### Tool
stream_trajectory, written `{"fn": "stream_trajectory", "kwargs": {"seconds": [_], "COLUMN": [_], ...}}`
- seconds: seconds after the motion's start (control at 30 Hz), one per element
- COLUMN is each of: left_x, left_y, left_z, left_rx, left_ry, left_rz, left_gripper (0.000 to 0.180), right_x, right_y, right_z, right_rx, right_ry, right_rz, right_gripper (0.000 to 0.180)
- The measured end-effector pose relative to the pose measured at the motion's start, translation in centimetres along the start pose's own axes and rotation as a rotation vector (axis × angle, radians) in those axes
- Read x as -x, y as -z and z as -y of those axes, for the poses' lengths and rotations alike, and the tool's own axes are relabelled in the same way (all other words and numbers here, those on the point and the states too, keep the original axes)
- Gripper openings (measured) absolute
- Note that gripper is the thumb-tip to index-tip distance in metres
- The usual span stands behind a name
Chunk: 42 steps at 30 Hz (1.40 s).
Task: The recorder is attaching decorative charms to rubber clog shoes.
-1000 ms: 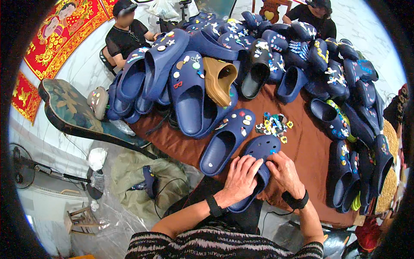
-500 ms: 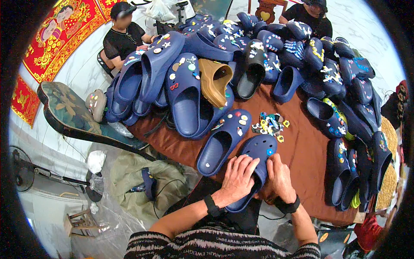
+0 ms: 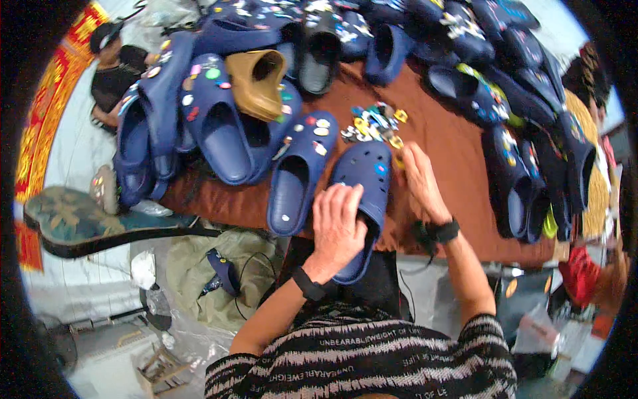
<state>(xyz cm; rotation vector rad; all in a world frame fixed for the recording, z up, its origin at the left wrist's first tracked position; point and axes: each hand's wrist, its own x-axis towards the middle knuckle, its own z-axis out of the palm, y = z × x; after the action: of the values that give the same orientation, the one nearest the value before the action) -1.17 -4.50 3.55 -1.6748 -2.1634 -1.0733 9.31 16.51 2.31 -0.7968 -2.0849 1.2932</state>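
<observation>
My left hand [image 3: 333, 229] is closed over the left side and opening of a navy foam clog [image 3: 373, 193] at the table's near edge. One small blue flower-like charm [image 3: 379, 168] is set among the round holes on its toe. My right hand [image 3: 424, 186] is off the clog, fingers stretched out, just right of its toe and close to a pile of loose charms [image 3: 375, 124]. Left of the held clog lies another navy clog [image 3: 292, 193] with several charms on its toe.
Many decorated navy clogs [image 3: 222, 139] heap up at the far and left side, with a tan clog [image 3: 256, 93] and a black one [image 3: 319, 63] among them. More clogs [image 3: 512, 179] stand at the right. The brown cloth [image 3: 452, 153] covers the table. A person [image 3: 116, 76] sits far left.
My right hand has left the clog's side and moved forward toward the charm pile. My left hand still holds the clog. The whole view has shifted, with the table now higher in it.
</observation>
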Motion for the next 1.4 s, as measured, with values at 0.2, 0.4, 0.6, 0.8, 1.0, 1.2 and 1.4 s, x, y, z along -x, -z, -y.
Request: {"fn": "stream_trajectory", "kwargs": {"seconds": [0.2, 0.4, 0.6, 0.8, 1.0, 1.2, 1.4], "left_x": [0.0, 0.5, 0.6, 0.1, 0.0, 0.1, 0.0], "left_y": [-0.6, -0.2, -0.2, -0.3, -0.3, -0.4, -0.1], "left_z": [0.1, 0.0, 0.3, 0.0, -0.2, -0.1, -0.2], "left_rx": [0.019, 0.02, 0.143, 0.067, 0.011, 0.029, 0.053], "left_ry": [-0.017, 0.018, 0.083, 0.077, 0.067, 0.09, 0.1], "left_rz": [0.035, 0.062, -0.071, -0.002, 0.036, 0.029, 0.044], "left_gripper": [0.071, 0.071, 0.074, 0.073, 0.073, 0.074, 0.073], "right_x": [-5.9, -3.0, 0.6, 0.5, 0.2, 1.0, -1.8], "right_y": [0.9, 1.3, 0.5, 0.2, -0.2, -1.8, -0.9], "right_z": [1.2, 2.5, 3.7, 3.3, 3.3, 4.6, 2.8], "right_rx": [0.081, 0.279, 0.327, 0.377, 0.37, 0.275, 0.255], "right_ry": [0.04, 0.204, 0.244, 0.257, 0.26, 0.37, 0.267], "right_rz": [0.02, 0.16, 0.209, 0.211, 0.228, 0.234, 0.085], "right_gripper": [0.033, 0.026, 0.023, 0.023, 0.022, 0.024, 0.02]}}
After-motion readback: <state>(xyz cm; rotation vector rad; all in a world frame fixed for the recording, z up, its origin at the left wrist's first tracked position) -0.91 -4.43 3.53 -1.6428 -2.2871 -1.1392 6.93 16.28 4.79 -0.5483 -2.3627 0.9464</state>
